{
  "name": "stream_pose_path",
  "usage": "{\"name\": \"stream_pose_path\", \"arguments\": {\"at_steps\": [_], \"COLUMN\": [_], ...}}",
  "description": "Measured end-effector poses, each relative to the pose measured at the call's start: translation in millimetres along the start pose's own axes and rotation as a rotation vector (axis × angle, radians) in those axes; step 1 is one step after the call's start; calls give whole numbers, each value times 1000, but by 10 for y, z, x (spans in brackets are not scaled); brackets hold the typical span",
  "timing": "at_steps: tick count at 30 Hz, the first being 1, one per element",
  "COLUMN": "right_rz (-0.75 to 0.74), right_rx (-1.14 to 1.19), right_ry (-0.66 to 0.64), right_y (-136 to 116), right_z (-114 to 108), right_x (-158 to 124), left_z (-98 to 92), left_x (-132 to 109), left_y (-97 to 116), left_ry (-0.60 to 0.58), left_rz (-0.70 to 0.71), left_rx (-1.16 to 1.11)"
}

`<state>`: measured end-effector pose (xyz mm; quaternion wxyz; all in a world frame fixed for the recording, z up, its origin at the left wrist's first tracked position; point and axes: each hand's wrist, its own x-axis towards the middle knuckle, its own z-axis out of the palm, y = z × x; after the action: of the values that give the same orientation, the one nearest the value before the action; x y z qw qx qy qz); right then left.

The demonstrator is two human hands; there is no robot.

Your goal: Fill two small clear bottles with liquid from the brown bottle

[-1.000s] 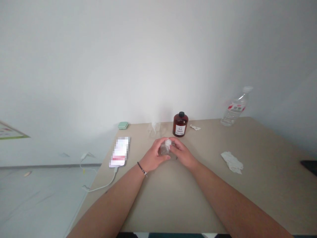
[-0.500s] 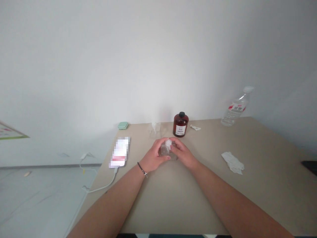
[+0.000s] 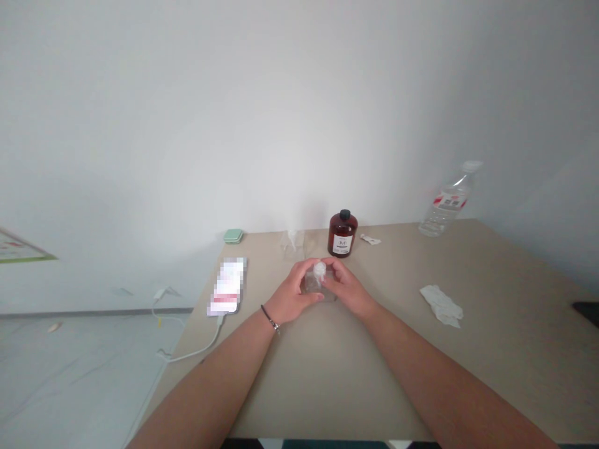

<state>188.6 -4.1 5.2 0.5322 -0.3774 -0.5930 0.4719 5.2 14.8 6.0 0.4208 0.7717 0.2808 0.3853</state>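
Observation:
Between my hands a small clear container (image 3: 328, 292) stands on the table, with a crumpled-looking white piece (image 3: 319, 270) at its top. My left hand (image 3: 296, 292) curves round the container's left side, thumb across the near side and fingers behind. From the right, my right hand (image 3: 345, 288) wraps it, its thumb close to the white piece. Fingers of both hands partly hide the container. Just behind stands a dark red-brown bottle (image 3: 342, 237) with a black cap and white label. Left of that bottle is another clear container (image 3: 294, 251) with something white in it.
A lit phone (image 3: 228, 285) on a white cable lies at left, with a small green case (image 3: 233, 236) behind it. To the right are a crumpled white tissue (image 3: 442, 305), a smaller tissue scrap (image 3: 370, 239) and a clear plastic water bottle (image 3: 444, 209) near the wall.
The view has shifted very slightly. Both hands keep their place round the clear container, and nothing else has visibly moved.

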Motion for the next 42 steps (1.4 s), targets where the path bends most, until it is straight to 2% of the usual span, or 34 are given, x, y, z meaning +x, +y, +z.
{"name": "stream_pose_path", "arguments": {"at_steps": [13,19,25,31,42], "right_rz": [12,-19,17,12,8], "right_rx": [-3,-90,5,-55,-30], "right_ry": [6,13,-3,-3,2], "right_y": [-30,-65,-56,-51,-62], "right_z": [8,-4,20,-5,4], "right_x": [-3,-8,-7,-15,-6], "left_z": [3,-2,1,8,3], "left_x": [-2,2,4,1,-2], "left_y": [9,27,39,43,18], "left_ry": [-5,-5,-2,3,1], "left_rz": [-12,-11,-13,-22,-22], "left_rx": [-17,-21,-5,-11,-31]}}
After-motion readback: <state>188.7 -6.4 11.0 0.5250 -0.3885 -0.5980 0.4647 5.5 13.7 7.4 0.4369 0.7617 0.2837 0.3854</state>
